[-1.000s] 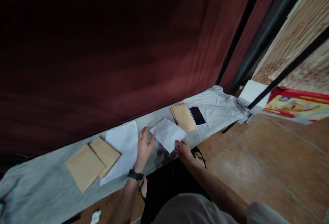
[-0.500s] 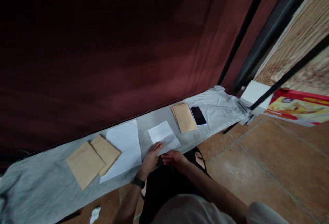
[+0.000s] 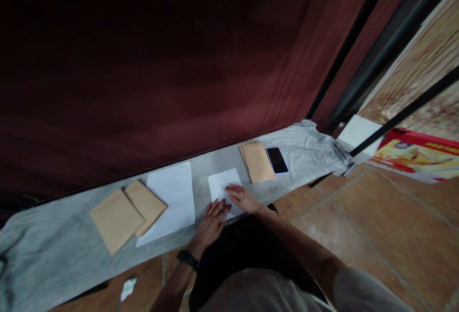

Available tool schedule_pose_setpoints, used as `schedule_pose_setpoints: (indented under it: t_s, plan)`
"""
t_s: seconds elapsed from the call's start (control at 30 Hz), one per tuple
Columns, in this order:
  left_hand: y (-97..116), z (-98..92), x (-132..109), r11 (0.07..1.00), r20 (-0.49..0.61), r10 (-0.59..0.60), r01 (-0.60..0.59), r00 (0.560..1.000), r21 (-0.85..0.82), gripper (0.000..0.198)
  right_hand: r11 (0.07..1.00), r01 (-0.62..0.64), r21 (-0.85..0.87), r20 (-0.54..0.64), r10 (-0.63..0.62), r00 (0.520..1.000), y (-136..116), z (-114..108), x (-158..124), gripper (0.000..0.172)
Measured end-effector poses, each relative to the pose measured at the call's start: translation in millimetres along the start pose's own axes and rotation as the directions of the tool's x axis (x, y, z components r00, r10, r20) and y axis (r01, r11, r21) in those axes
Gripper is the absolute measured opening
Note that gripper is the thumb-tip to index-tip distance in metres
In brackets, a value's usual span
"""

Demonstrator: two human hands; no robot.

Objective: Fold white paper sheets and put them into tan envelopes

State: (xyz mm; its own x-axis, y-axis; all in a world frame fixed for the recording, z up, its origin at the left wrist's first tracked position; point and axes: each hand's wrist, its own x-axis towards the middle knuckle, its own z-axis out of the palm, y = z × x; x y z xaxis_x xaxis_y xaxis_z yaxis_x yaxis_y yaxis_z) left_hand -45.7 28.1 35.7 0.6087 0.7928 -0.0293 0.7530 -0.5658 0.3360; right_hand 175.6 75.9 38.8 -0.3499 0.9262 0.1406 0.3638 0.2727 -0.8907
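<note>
A small white sheet of paper [image 3: 221, 178] lies on the grey cloth in front of me; whether it is folded I cannot tell. On its near left corner rests my left hand [image 3: 213, 221], palm down with the fingers spread. My right hand [image 3: 244, 199] lies across the paper's right side, fingers stretched out, and hides part of it. To the left is a larger white sheet [image 3: 175, 197], partly under two brown envelopes [image 3: 116, 221]. Right of the small sheet sit more brown envelopes [image 3: 258, 163], stacked.
A phone [image 3: 277, 160] with a dark screen lies right of the stacked envelopes. The grey cloth [image 3: 46, 245] covers a long narrow bench against a dark red wall [image 3: 161, 87]. A red and yellow box [image 3: 416, 154] stands at the right, and a crumpled tissue [image 3: 128, 288] is on the tiled floor.
My right hand has moved up from the near edge onto the paper. My left hand's fingers have spread flatter at the near left corner. The small sheet has turned slightly.
</note>
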Motion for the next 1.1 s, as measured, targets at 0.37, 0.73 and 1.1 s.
schedule_pose_setpoints:
  t_s: [0.37, 0.73, 1.1]
  plan:
    - [8, 11.7, 4, 0.993, -0.026, -0.068, 0.071, 0.997, 0.093, 0.053, 0.869, 0.109, -0.483, 0.083, -0.079, 0.993, 23, 25, 60, 0.043]
    - [3, 12.4, -5, 0.999, -0.053, -0.029, 0.03, 0.998, 0.028, 0.064, 0.927, -0.053, -0.371, -0.12, 0.009, 0.993, 23, 21, 41, 0.049]
    - [-21, 5.9, -3, 0.996, -0.048, -0.037, 0.033, 0.998, -0.08, 0.064, 0.964, 0.035, -0.264, 0.033, -0.027, 0.999, 19, -13, -25, 0.045]
